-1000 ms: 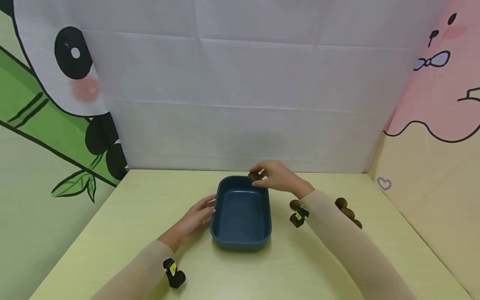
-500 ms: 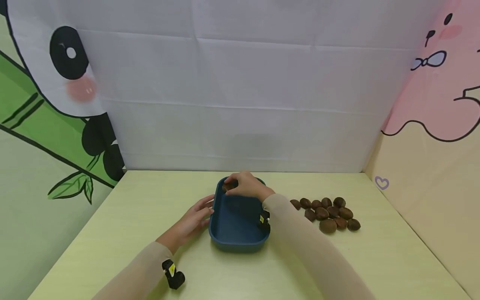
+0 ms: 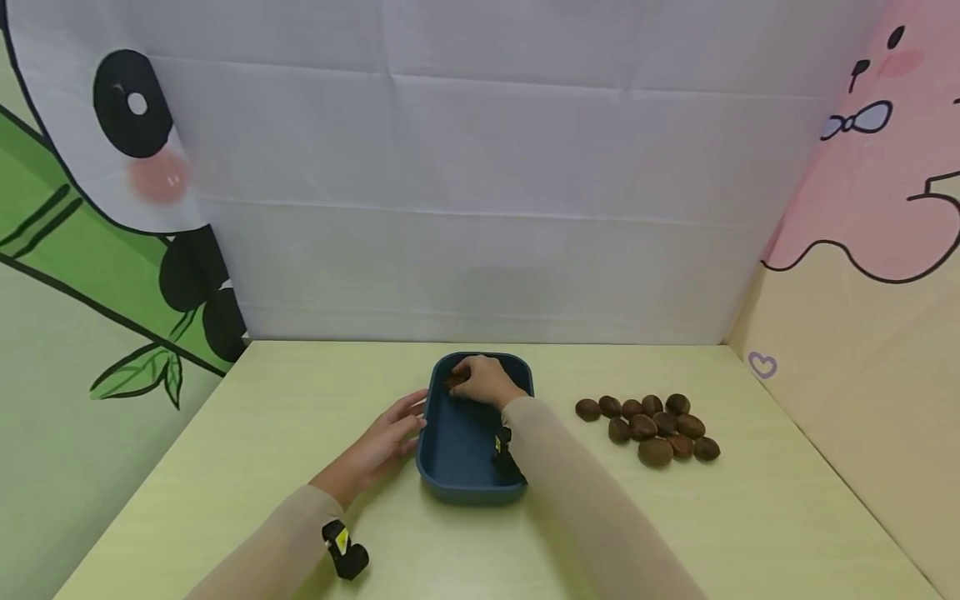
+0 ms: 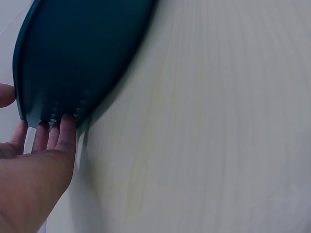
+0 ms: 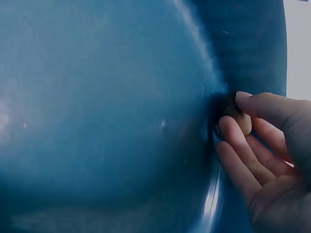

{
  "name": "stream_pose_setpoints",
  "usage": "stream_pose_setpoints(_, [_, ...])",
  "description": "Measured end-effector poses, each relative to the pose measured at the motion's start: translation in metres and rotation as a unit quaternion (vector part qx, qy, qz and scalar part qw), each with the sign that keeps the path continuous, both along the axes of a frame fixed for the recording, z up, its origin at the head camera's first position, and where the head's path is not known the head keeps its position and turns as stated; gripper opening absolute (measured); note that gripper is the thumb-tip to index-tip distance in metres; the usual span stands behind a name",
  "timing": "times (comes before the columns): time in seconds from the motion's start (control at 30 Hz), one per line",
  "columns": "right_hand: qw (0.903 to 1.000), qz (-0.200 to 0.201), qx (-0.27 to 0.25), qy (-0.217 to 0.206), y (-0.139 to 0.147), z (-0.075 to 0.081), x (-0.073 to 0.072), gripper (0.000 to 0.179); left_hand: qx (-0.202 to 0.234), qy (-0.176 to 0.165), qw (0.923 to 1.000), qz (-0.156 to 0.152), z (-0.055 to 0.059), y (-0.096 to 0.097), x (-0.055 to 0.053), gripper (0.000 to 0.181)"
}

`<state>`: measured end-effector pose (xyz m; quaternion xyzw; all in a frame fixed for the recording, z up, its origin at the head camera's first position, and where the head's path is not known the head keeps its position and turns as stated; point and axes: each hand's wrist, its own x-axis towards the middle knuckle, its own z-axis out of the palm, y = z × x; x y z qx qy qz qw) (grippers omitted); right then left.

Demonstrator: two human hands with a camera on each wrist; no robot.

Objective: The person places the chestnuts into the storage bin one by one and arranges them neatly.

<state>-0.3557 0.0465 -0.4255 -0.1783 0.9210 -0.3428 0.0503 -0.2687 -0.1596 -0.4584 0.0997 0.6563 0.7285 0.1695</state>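
Observation:
A dark blue rectangular tray (image 3: 472, 497) lies lengthwise before me on the table. Inside its far left corner my right hand (image 3: 487, 383) pinches a brown chestnut (image 5: 243, 122) between thumb and fingers, low by the tray wall. Much of that chestnut is covered by the fingers. My left hand (image 3: 384, 443) is at the tray's left side, its extended fingertips (image 4: 67, 127) against the outer wall and the thumb by the rim in the left wrist view. Several more chestnuts (image 3: 642, 427) lie in a loose cluster to the right of the tray.
The pale yellow table (image 3: 360, 550) ends at a white cloth backdrop (image 3: 487, 208) behind the tray. Painted cartoon panels stand at the left and right sides. A small black camera is strapped to each wrist.
My right hand has carried the chestnut leftward from over the tray's far right rim, then down into the far left corner. The sleeve no longer covers the chestnut cluster. My left hand has stayed put.

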Motion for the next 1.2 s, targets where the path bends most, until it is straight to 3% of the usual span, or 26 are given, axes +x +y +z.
stream_pose_setpoints(0.4, [0.9997, -0.01, 0.021, -0.004, 0.001, 0.008, 0.002, 0.042, 0.002, 0.002, 1.0, 0.006, -0.001, -0.001, 0.0, 0.061])
stream_pose_setpoints(0.5, [0.9997, -0.002, 0.024, -0.01, 0.004, 0.018, 0.002, 0.045, -0.002, 0.005, 1.0, 0.004, -0.002, -0.002, 0.001, 0.061])
stream_pose_setpoints(0.67, [0.9976, 0.034, 0.059, -0.013, 0.012, 0.048, 0.005, 0.041, -0.003, 0.001, 0.9999, 0.01, 0.0, -0.001, 0.002, 0.06])
stream_pose_setpoints(0.93, [0.9937, 0.068, 0.09, 0.0, 0.042, 0.085, 0.012, 0.038, -0.001, -0.003, 1.0, 0.003, 0.0, 0.0, -0.001, 0.063])
stream_pose_setpoints(1.2, [0.9958, 0.041, 0.08, 0.018, 0.09, 0.087, 0.026, 0.036, 0.002, -0.001, 1.0, 0.003, -0.002, -0.001, 0.0, 0.063])
